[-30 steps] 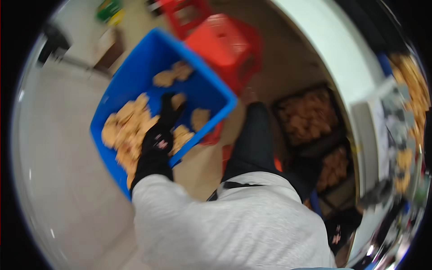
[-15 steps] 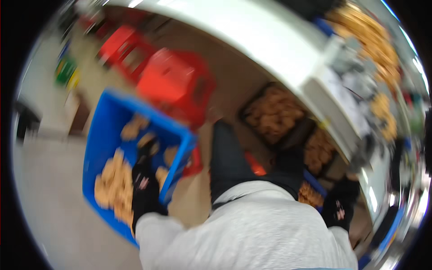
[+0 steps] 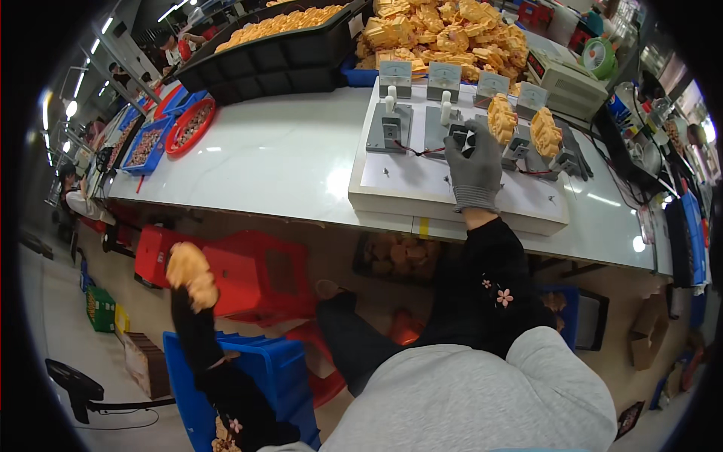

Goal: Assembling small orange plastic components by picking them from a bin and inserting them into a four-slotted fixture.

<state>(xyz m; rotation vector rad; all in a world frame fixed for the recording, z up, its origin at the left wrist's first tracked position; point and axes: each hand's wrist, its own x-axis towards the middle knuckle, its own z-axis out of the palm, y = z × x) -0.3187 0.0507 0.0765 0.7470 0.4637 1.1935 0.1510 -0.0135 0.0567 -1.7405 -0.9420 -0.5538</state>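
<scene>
My left hand (image 3: 197,331), in a dark glove, is closed on a bundle of yellow-orange moulded plastic parts (image 3: 194,275), held over the blue bin's far side near red stools. The parts hide its fingertips. My right hand (image 3: 477,164), in a grey glove, has its fingers curled round a black handle (image 3: 459,135) on the second test fixture from the left. The leftmost fixture (image 3: 389,128) carries white pegs and no yellow part. Yellow parts sit upright on the two right-hand fixtures, one part (image 3: 502,119) beside my fingers and another part (image 3: 546,132) further right.
A white board (image 3: 452,200) bears the fixtures and a row of dial meters (image 3: 444,75). Behind lie a heap of yellow parts (image 3: 444,34) and a black crate (image 3: 263,68). A blue bin (image 3: 282,377) and red stools (image 3: 260,275) stand below the table edge.
My left hand has risen out of the blue bin with yellow parts. My right hand has come up onto a fixture. The view has swung up toward the table.
</scene>
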